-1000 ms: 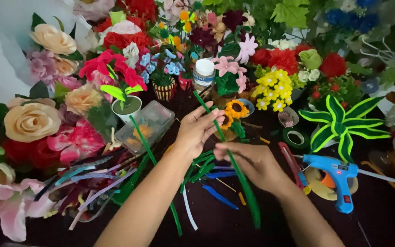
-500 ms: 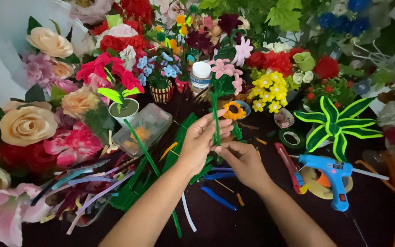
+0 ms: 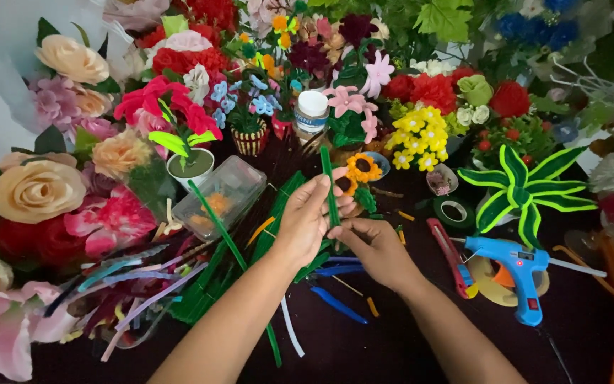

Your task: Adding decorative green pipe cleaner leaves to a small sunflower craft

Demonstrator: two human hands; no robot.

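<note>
The green pipe cleaner (image 3: pixel 330 186), slanted a second ago, has been stood upright, pinched by the left hand (image 3: pixel 308 220) and right hand (image 3: pixel 372 245), suggesting stem shaping is under way.

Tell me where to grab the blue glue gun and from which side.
Grip the blue glue gun by its handle, the thick part that points down toward the near table edge, and come from the near right side. Its nozzle points left toward the right hand and a stick juts out to the right.

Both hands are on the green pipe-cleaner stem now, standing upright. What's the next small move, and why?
Probably slide the right hand a little up the green stem and pinch: the left hand grips mid-stem, the right is at its base, and the top stands unsupported.
</note>
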